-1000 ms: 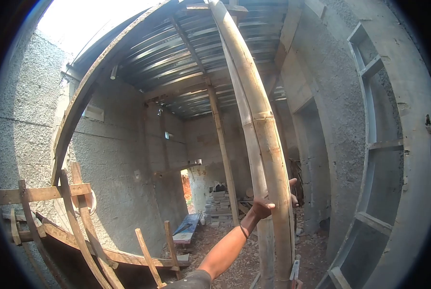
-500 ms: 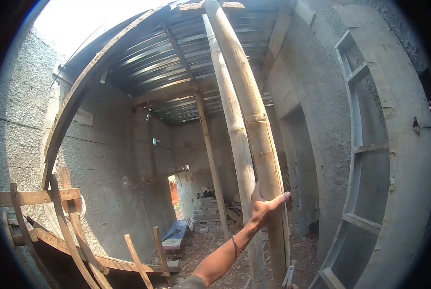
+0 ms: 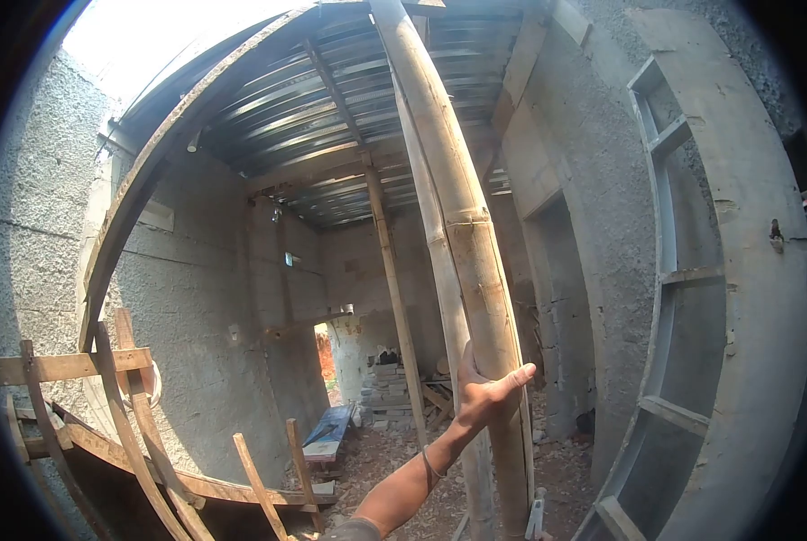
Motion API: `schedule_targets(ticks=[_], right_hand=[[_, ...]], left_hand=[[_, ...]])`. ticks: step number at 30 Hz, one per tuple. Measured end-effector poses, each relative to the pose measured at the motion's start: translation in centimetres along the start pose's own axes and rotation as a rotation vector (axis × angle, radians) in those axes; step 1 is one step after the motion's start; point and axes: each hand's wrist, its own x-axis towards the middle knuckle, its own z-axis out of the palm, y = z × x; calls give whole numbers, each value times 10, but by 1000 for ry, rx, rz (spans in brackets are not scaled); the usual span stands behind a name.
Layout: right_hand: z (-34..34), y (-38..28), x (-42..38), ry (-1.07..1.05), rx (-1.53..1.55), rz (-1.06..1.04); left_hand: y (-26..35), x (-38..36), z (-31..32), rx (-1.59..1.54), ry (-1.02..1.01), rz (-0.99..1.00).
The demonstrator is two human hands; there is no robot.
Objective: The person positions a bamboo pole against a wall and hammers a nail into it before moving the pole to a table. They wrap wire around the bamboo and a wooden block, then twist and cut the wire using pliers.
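Note:
My left hand [image 3: 484, 397] is closed around a thick bamboo pole [image 3: 468, 225]. Its thumb lies across the front to the right, while the fingers curl round the pole's left side and are mostly hidden. The pole leans, its top tilted left, running from near the floor up past the top of the view. A second, paler bamboo pole [image 3: 440, 270] stands close behind it on the left, partly covered by it. My right hand is out of view.
A wooden ladder-like frame [image 3: 685, 277] stands against the right wall. Timber formwork [image 3: 69, 368] and a curved-looking beam [image 3: 119, 212] are on the left. A thin post [image 3: 390, 270] props the metal roof [image 3: 277, 99]. Rubble covers the floor [image 3: 381, 469], with a blue board [image 3: 329, 424] and stacked blocks [image 3: 387, 392] behind.
The front bamboo pole has shifted left, most clearly in its upper part, and overlaps the paler pole more. My left hand has moved slightly left and down with it, still gripping.

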Motion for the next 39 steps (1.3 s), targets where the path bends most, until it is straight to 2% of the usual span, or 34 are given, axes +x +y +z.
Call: schedule_targets(ticks=[3,6,8,11,13,15,16,18,21,24,25,26,28,29,30,31,32,34,36,38,39], right_hand=[[-1,-7,2,10,-33,-72],[-7,-13,9,-89,-42,3],[-10,-8,20,-163,-12,-59],[0,36,54,-218,39,-71],[-4,34,60,-234,24,-67],[-5,33,61,-254,7,-56],[-6,31,61,-254,-54,-13],[-10,19,57,-252,-118,33],[-12,7,47,-323,-48,51],[-7,20,49,-323,-63,-19],[-5,30,53,-398,26,-99],[-2,41,51,-470,116,-164],[12,50,37,-267,258,-364],[5,22,21,-298,142,-340],[2,-13,11,-344,21,-315],[4,-27,6,-460,61,-253],[10,-35,5,-566,107,-190],[36,-47,-7,-555,367,-210],[63,-35,-4,-481,415,-270],[84,-46,2,-445,269,-230],[105,-36,13,-408,319,-249]], left_hand=[[-8,2,0,37,44,15],[-12,3,3,200,153,47],[-14,3,5,515,226,-115],[-10,6,6,483,209,-163],[-12,9,5,463,192,-187],[-20,13,-1,138,168,-110],[-17,14,-3,132,166,-115],[-5,21,-10,-50,18,-97],[-6,22,-20,-112,-35,-164],[6,12,-29,-129,-39,-199],[16,7,-30,-125,-15,-203],[30,2,-32,-90,-13,-126],[48,-2,-35,-40,-30,-26],[61,-1,-34,-35,-45,4],[72,2,-35,-74,-62,-65],[71,10,-34,-42,-38,97],[81,18,-36,1,-52,126],[97,32,-36,-63,-107,130],[76,52,-49,323,-545,326],[87,42,-67,287,-553,176],[100,40,-77,256,-589,82]])
